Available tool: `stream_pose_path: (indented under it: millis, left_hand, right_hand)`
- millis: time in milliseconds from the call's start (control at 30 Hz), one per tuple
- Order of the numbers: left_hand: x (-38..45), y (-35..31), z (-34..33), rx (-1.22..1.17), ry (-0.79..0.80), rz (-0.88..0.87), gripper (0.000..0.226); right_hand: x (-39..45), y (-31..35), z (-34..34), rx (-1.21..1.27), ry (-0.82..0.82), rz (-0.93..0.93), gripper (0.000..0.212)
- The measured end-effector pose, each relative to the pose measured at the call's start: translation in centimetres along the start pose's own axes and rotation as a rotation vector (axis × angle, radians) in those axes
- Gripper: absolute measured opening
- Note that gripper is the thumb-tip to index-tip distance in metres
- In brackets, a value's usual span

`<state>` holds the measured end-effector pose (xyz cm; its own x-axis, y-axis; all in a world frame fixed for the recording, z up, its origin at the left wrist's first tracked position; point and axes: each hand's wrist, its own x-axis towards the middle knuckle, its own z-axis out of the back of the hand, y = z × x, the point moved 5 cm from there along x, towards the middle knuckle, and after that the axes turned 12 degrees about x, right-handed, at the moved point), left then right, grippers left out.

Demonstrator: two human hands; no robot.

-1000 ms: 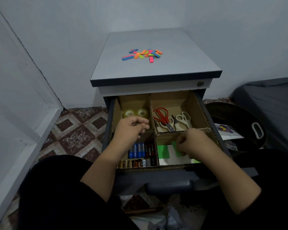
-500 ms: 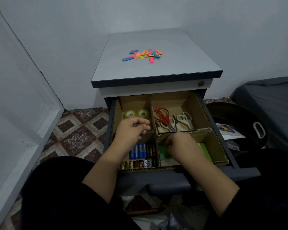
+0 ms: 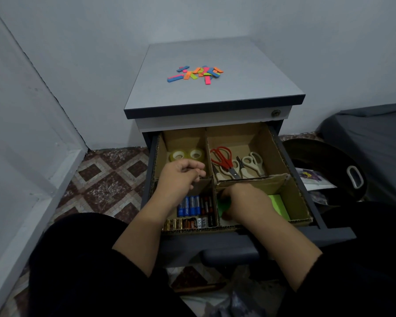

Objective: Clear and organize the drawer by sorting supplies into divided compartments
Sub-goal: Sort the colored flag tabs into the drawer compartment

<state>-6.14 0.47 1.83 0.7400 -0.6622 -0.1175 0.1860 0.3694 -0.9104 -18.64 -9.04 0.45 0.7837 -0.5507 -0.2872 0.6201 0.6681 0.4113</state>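
The open drawer (image 3: 229,242) holds a cardboard divider (image 3: 272,145) with four compartments. Tape rolls (image 3: 176,155) lie back left, red and white scissors (image 3: 225,161) back right, batteries (image 3: 192,207) front left. My right hand (image 3: 247,202) is down in the front right compartment, fingers curled round a dark green sticky pad (image 3: 224,205). A lime pad (image 3: 278,202) lies just right of that hand. My left hand (image 3: 178,179) sits on the cross wall between tape and batteries, fingers curled over its top edge. Small coloured sticky tabs (image 3: 197,73) are scattered on the cabinet top (image 3: 249,88).
A dark round basin (image 3: 325,161) with a white handle and some papers stands close to the drawer's right side. A white wall and door frame close off the left, above the tiled floor (image 3: 105,179). My dark-clothed knees are below the drawer front.
My right hand has moved from the right side of the front right compartment to its left side, uncovering the lime pad. My left hand has stayed on the divider wall.
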Motion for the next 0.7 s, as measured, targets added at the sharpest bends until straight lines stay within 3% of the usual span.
stream_pose_path:
  millis: [433,533,700]
  left_hand:
    - [0.2,0.2,0.0,0.003,-0.002,-0.002,0.020]
    - [0.2,0.2,0.0,0.000,0.000,-0.001,0.020]
    - [0.3,0.3,0.0,0.007,0.003,0.004,0.020]
  right_hand:
    - [-0.5,-1.0,0.9,0.119,-0.055,-0.043,0.036]
    - [-0.7,-2.8,2.0,0.160,-0.017,-0.136,0.027]
    - [-0.9,-5.9,3.5,0.001,0.025,-0.326,0.020]
